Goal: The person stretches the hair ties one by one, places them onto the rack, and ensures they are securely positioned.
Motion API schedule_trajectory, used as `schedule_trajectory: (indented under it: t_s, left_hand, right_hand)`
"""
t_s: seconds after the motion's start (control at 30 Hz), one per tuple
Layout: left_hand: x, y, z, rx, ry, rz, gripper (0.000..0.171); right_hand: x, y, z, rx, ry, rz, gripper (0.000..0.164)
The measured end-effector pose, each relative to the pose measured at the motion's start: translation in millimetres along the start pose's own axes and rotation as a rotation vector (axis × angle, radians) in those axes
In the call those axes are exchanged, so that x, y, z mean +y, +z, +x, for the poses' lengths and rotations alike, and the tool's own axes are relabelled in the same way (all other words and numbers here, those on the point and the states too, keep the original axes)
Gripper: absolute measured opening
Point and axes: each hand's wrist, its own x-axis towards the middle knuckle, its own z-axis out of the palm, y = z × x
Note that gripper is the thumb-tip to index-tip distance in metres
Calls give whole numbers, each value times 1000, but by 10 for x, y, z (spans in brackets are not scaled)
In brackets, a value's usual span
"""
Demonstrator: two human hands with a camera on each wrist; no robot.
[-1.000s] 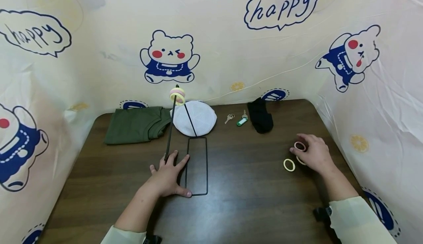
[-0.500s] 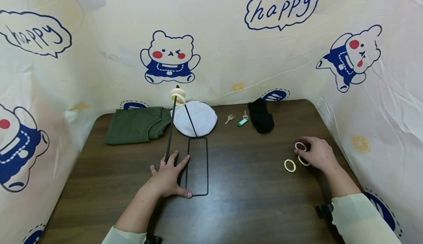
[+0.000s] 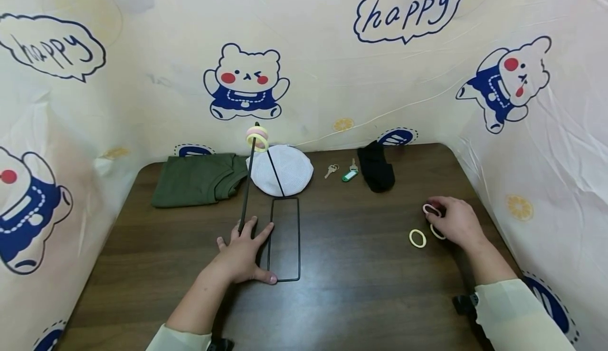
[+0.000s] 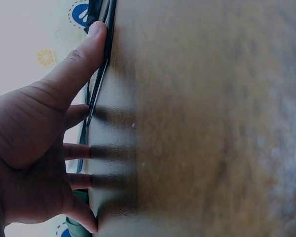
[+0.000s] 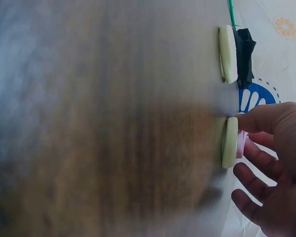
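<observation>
My left hand [image 3: 244, 256] is spread wide, fingertips and thumb resting at the base of a black wire stand [image 3: 299, 240]. From the stand's top hang several pale yellow and pink rings [image 3: 257, 139]. Over on the right, my right hand [image 3: 457, 223] pinches a pink ring [image 3: 431, 210] between thumb and index finger, close over the table. A yellow ring [image 5: 230, 143] lies right by the thumb, partly hidden by the hand in the head view. Another yellow ring [image 3: 417, 238] lies flat just left of that hand.
Along the back of the wooden table [image 3: 351, 287] lie a folded green cloth [image 3: 199, 179], a white knit cap [image 3: 287, 171] behind the stand, keys [image 3: 331, 170] with a green tag [image 3: 350, 175], and a black cloth item [image 3: 376, 167]. A printed sheet hangs behind.
The right hand has shifted slightly down and right; its thumb and index finger have closed on the pink ring, which has tilted a little. The left hand stays on the stand's base.
</observation>
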Motion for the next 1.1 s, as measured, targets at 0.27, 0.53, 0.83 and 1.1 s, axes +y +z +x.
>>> schedule_trajectory:
  t_s: [0.27, 0.53, 0.83, 1.1]
  left_hand:
    - [20, -16, -2, 12, 3, 8, 133]
    - [18, -31, 8, 9, 8, 11, 133]
    - [7, -10, 6, -3, -4, 12, 134]
    - [14, -8, -3, 5, 0, 10, 134]
  right_hand:
    - [-89, -36, -3, 45, -10, 24, 36]
    - [-276, -14, -22, 103, -68, 61, 34]
    - [-534, 44, 6, 147, -179, 113, 29]
    - [-845, 26, 22, 182, -298, 170, 30]
